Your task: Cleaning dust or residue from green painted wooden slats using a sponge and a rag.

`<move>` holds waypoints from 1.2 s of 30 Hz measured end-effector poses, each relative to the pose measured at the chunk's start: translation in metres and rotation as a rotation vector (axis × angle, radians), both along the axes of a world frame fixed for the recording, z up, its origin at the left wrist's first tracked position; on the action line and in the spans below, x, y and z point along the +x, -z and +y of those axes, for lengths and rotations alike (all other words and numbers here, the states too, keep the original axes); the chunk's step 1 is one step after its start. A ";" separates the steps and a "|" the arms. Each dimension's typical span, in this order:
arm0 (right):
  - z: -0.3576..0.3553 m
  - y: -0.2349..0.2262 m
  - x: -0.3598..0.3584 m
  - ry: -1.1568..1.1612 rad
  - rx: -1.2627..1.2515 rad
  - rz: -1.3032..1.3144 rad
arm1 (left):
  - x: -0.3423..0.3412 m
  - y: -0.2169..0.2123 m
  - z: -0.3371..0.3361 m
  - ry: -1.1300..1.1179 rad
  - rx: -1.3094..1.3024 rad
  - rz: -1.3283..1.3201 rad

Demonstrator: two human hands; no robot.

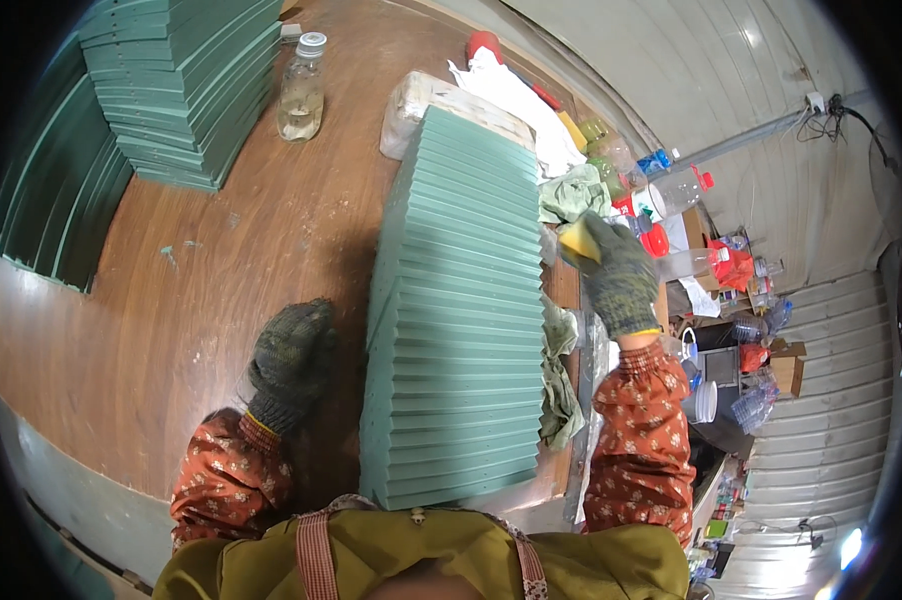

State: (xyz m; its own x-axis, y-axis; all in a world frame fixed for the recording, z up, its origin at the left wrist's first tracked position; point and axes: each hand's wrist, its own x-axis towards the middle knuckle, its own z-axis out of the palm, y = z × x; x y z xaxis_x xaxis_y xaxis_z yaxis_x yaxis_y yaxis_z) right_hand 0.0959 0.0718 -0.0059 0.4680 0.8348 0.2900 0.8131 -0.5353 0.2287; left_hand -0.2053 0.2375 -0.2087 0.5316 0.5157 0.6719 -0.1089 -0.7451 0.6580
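Note:
A long row of green slatted panels (pixel 461 320), stacked close together, lies on the wooden table in front of me. At its right side my right hand (pixel 619 275), in a dark grey-green knitted glove, is closed around a yellow sponge (pixel 579 243). My left hand (pixel 293 355), gloved alike, rests on the table left of the stack with its fingers curled in and nothing visible in them. Crumpled green cloths (pixel 573 192) lie by the right edge of the panels.
More green panels (pixel 186 90) are piled high at the far left. A lidded glass jar (pixel 302 90) stands near them. A plastic-wrapped block (pixel 411 105) lies behind the row. Bottles (pixel 681 187) and assorted clutter crowd the right, before a corrugated wall (pixel 821 400).

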 end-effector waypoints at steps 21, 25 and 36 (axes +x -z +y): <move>0.039 -0.008 -0.031 -0.177 -0.069 0.075 | -0.006 -0.004 -0.004 -0.062 -0.029 0.110; 0.012 -0.018 -0.016 -0.096 -0.051 0.034 | -0.001 -0.008 -0.009 -0.129 0.001 0.148; 0.080 0.000 -0.053 -0.570 0.102 0.197 | 0.003 0.001 0.000 0.019 0.017 0.001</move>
